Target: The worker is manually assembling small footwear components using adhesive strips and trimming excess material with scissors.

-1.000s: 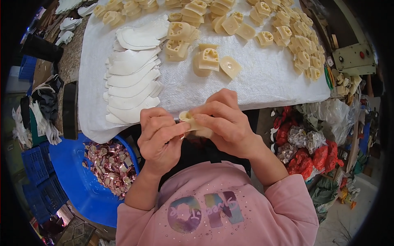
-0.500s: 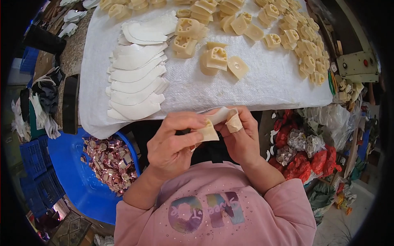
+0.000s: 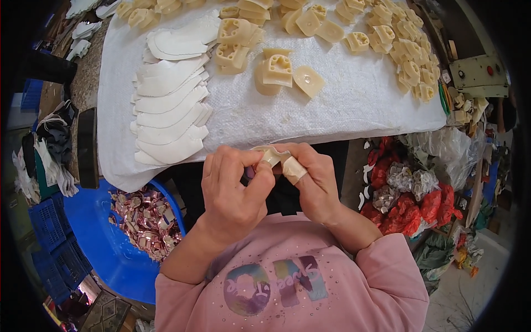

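Note:
Both hands meet just off the near edge of the covered table. My left hand (image 3: 228,193) is closed, its thumb and fingers pinching a cream plastic shoe heel block (image 3: 269,157), mostly hidden by the fingers. Curved against it is a white sheet piece (image 3: 279,150), and my right hand (image 3: 318,185) grips that piece from the other side. A tan tape wrap (image 3: 293,169) covers my right thumb. White cut sheet pieces (image 3: 170,119) lie in an overlapping column at the table's left. Nearest on the tabletop are a few cream heel blocks (image 3: 276,71) and a loose one showing its flat face (image 3: 308,81).
Many more heel blocks (image 3: 410,55) crowd the far right of the white woven cover (image 3: 265,116). A blue basin (image 3: 91,232) with shiny pink pieces (image 3: 145,221) stands low at left. Red plastic bags (image 3: 399,213) and clear bags lie at right. A dark flat slab (image 3: 87,148) edges the left bench.
Both hands have drawn closer together and turned inward, so the heel block is now more hidden. The white piece bends more around it. The whole view has shifted slightly.

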The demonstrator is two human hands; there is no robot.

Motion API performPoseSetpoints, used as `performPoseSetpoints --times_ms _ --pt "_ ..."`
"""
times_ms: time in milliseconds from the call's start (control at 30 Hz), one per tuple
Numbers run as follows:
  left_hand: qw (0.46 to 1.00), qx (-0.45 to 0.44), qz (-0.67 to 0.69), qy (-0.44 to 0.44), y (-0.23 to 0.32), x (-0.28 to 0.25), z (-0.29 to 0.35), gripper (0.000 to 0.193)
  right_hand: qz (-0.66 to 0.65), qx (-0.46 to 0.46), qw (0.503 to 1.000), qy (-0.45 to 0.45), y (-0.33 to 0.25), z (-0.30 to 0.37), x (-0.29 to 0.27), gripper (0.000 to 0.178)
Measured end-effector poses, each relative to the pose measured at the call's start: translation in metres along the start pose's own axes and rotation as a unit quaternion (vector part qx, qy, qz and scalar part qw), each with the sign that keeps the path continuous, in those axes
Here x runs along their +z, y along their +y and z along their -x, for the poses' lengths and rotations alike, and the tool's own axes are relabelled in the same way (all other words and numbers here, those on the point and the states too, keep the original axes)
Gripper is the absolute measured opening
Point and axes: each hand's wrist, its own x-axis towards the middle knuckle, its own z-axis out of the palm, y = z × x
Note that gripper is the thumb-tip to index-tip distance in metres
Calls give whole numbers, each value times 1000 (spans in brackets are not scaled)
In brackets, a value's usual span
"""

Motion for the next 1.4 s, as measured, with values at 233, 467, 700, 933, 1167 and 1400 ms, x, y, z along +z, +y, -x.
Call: performPoseSetpoints --times_ms 233,467,700,933,1167,1400 --pt "975 -138 172 3 -12 -1 11 17 89 -29 994 -62 -6 -17 -14 27" --pt "894 -178 410 19 -7 6 16 22 -194 154 951 -185 5 -33 -33 35" --pt "947 -128 295 -20 -13 4 13 23 -94 186 964 -163 2 -40 -27 35" --pt "845 -305 433 76 -5 7 12 15 -93 46 991 -79 9 -36 -18 30" --pt "763 -360 530 84 -5 13 9 14 49 -132 985 -103 12 -39 -23 16" --pt "757 -367 533 90 -3 18 6 9 44 -96 994 -25 5 -36 -13 9"
